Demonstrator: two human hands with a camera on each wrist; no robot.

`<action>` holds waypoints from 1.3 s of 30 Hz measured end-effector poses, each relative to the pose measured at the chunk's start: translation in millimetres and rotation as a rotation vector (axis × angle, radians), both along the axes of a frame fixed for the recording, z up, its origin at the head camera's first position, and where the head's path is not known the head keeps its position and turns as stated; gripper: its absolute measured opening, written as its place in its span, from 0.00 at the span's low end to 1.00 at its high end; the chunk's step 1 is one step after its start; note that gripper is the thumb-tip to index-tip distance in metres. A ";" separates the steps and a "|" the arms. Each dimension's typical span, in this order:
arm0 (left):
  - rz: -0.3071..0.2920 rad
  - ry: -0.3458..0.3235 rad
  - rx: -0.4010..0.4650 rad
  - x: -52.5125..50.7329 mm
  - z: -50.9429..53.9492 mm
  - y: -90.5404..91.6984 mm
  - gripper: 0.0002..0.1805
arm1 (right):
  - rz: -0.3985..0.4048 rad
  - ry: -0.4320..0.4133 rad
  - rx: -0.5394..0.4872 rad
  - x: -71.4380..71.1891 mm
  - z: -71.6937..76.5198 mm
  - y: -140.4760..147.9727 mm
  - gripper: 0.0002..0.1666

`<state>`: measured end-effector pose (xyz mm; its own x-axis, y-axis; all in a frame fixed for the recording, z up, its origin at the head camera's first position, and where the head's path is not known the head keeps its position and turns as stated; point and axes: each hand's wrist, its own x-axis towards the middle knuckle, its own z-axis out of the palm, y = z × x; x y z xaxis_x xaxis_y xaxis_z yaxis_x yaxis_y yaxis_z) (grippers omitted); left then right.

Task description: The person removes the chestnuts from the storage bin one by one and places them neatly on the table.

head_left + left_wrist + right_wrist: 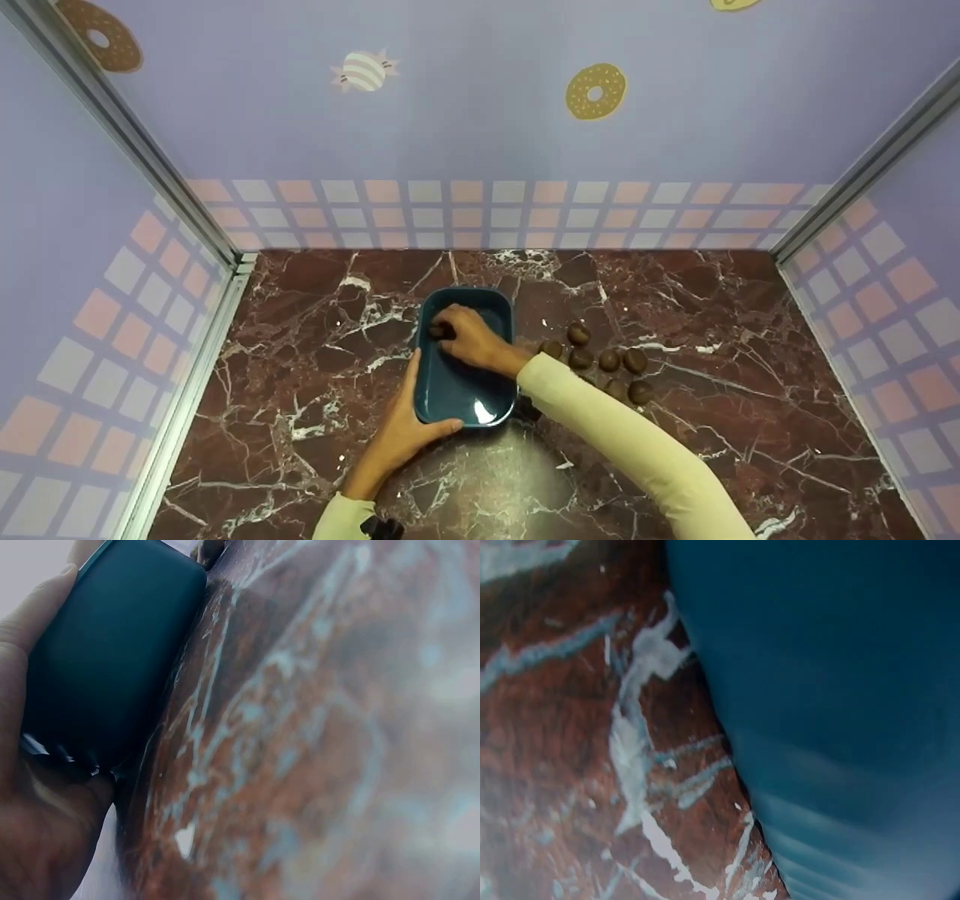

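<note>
A deep blue rectangular dish [439,394] stands on the marble surface in the head view. At its near-left corner my left hand [405,427] holds it, fingers along the left side and thumb over the near rim. The left wrist view shows this hand [45,817] against the dish's outer wall [112,645]. Inside the dish, toward the far left, my right hand [472,337] pinches a brown chestnut [437,331]; its fingers partly hide it. Blue dish wall [817,690] fills much of the right wrist view, where the hand is not seen.
Several loose chestnuts [609,360] lie right of the dish, beside the right forearm, which hides part of that area. Something dark [527,409] sits near the dish's near-right corner, partly covered by the sleeve. Patterned walls [525,214] enclose the back and sides.
</note>
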<state>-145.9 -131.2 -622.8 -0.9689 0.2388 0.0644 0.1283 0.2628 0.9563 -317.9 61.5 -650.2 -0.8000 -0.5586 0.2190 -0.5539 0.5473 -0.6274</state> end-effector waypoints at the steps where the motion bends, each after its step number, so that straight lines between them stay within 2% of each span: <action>1: 0.001 0.001 -0.004 0.3 0.0 -0.1 0.78 | 0.001 0.012 -0.004 -0.8 -4.9 -0.8 0.17; 3: 0.003 0.004 -0.007 0.6 -0.2 -0.3 0.78 | 0.003 0.039 0.009 -0.4 -8.8 -2.1 0.16; 6: 0.007 0.008 -0.012 1.0 0.1 -0.3 0.78 | 0.010 0.035 0.023 19.5 22.8 -3.5 0.15; 9: 0.010 0.012 -0.020 1.7 0.6 -0.7 0.78 | 0.022 0.008 0.034 33.5 50.1 -3.5 0.17; 11: 0.013 0.010 -0.027 2.3 1.1 -0.9 0.78 | 0.026 0.006 0.032 35.0 52.3 -4.1 0.18; 18: 0.011 0.011 -0.047 2.7 1.7 -1.4 0.77 | 0.004 0.040 0.014 16.6 9.5 -5.5 0.17; 20: 0.011 0.012 -0.049 2.5 1.8 -1.3 0.77 | -0.001 0.024 0.009 16.1 8.1 -5.4 0.17; 24: 0.009 0.012 -0.046 1.8 1.7 -0.9 0.77 | 0.020 0.044 -0.009 22.3 21.5 -2.5 0.15; 27: 0.009 0.016 -0.044 1.2 1.6 -0.6 0.78 | 0.040 0.047 -0.010 33.4 45.7 0.4 0.15; 28: 0.010 0.017 -0.042 1.0 1.6 -0.4 0.78 | 0.043 0.062 -0.011 34.5 46.9 1.6 0.15; 31: 0.007 0.015 -0.021 0.4 1.4 0.1 0.78 | 0.044 0.049 0.003 42.9 64.3 4.1 0.16; 35: 0.002 0.006 0.005 0.1 1.0 0.5 0.78 | 0.042 0.030 0.027 52.2 80.5 8.3 0.16; 39: 0.001 0.009 0.015 0.2 0.1 0.5 0.78 | 0.044 0.034 0.026 59.5 87.4 14.8 0.17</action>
<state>-145.7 -130.8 -622.7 -0.9685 0.2369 0.0769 0.1369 0.2481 0.9590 -258.4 76.3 -562.9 -0.7671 -0.5989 0.2300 -0.5982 0.5382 -0.5937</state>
